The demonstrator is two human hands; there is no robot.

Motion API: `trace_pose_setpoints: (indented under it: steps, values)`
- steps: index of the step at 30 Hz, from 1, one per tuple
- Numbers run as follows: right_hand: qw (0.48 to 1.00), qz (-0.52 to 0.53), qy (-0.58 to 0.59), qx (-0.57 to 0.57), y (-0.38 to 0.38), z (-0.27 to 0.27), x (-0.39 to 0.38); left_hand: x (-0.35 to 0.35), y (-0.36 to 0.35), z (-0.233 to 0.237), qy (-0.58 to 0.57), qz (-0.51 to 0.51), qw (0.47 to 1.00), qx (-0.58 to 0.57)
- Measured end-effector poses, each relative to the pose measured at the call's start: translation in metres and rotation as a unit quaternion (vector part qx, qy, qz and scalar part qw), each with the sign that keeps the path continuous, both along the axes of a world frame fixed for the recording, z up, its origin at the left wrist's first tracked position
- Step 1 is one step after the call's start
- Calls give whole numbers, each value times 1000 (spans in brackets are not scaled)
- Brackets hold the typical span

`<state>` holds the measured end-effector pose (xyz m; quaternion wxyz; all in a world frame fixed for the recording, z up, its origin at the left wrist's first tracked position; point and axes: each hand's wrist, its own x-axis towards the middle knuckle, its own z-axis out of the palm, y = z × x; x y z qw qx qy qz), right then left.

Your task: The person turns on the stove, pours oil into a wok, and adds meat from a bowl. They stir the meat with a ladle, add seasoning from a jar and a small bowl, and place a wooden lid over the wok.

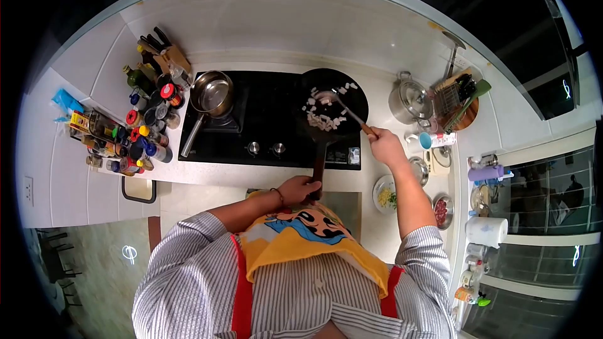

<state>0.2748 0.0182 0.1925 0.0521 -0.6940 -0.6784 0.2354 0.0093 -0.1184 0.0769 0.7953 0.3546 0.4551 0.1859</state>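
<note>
The black wok (328, 79) sits on the right-hand burner of the dark cooktop (270, 110), with its long handle (319, 164) pointing back toward the person. Pale diced pieces (323, 120) are scattered across its bottom, a few up near the far rim.

The left hand (301, 189) is closed around the near end of that handle, fingers wrapped over it. There's a dark band at the wrist, and the forearm comes in low from the left, just above the edge of the desk (217, 179). The right hand (384, 147) is clenched on the wooden grip of a spatula (349, 113). Its metal shaft slants up and left over the wok's rim, and the head rests down among the pieces near the middle. That arm is stretched forward, bare to the rolled striped sleeve, with the elbow out on the right. The two hands are well apart, each on its own handle.

On the left burner stands an empty steel saucepan (212, 93), handle angled toward the front. A lidded steel pot (409, 99) stands on the desk to the right of the cooktop. Nearer the person's right elbow are a small dish of chopped pale and green bits (385, 196) and a bowl of red bits (441, 209). Far left, a knife block (166, 55) stands above a crowd of seasoning bottles (135, 130).
</note>
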Motion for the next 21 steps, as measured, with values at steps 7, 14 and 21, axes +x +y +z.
trace_pose_setpoints:
  steps: [7,14,21]
  values:
    - [999,7,-25,42,-4,10,36,-2,-1,-3,-6,0,1000,20]
    - [999,38,-24,27,-13,18,21,-3,-4,-6,-17,12,1000,11]
    - [998,25,-26,60,-6,2,19,-1,-1,-6,-6,1,1000,5]
